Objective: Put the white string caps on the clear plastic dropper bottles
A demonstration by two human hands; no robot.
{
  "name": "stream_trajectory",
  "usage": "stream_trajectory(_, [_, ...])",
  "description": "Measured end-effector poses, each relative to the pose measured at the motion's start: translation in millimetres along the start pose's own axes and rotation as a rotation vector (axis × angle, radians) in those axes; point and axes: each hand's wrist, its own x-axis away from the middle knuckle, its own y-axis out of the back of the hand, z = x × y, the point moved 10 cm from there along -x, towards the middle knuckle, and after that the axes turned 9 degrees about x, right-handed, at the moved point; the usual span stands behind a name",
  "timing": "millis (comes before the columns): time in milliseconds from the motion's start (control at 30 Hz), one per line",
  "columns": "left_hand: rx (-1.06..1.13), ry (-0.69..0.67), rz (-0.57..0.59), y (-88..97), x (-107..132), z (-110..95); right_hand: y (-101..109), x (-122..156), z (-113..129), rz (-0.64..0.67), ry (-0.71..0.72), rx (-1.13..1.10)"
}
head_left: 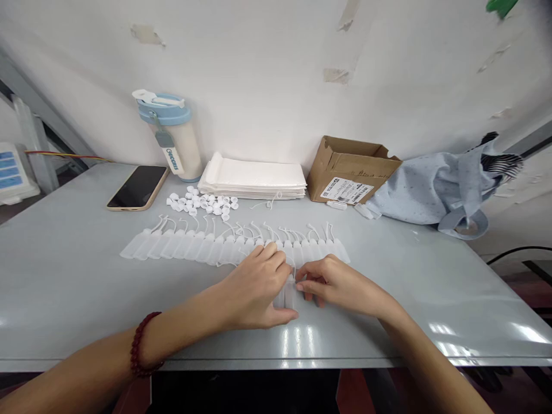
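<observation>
Near the table's front, my left hand (pixel 263 287) is closed around small translucent plastic sleeves (pixel 290 294) standing side by side, its thumb at their lower end. Much of them is hidden behind my fingers. My right hand (pixel 334 283) is at their right side, its fingers curled and thumb and index finger nearly together by the upper edge, where a thin white cord rises. What lies between those fingertips is too small to tell. Just behind my hands, a row of similar translucent sleeves (pixel 198 246) with white cords lies across the table, partly covered by my left hand.
Small white caps (pixel 202 201) lie heaped behind the row. Farther back are a phone (pixel 138 187), a bottle (pixel 175 138), a stack of white padded sheets (pixel 254 175), a cardboard box (pixel 351 169) and light-blue cloth (pixel 426 187). The grey table (pixel 86 299) meets the wall behind.
</observation>
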Motion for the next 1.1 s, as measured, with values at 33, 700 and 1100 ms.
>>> stream_trajectory(33, [0.001, 0.002, 0.002, -0.2, -0.2, 0.0, -0.6, -0.3, -0.3, 0.003, 0.000, 0.004])
stream_trajectory(700, [0.003, 0.008, 0.000, 2.9, 1.2, 3.6, -0.1, -2.5, -3.2, 0.003, 0.004, 0.025])
stream_trajectory(1100, [0.019, 0.017, -0.060, 14.7, 1.4, 5.5, 1.2, 0.1, -6.5, 0.019, -0.028, -0.007])
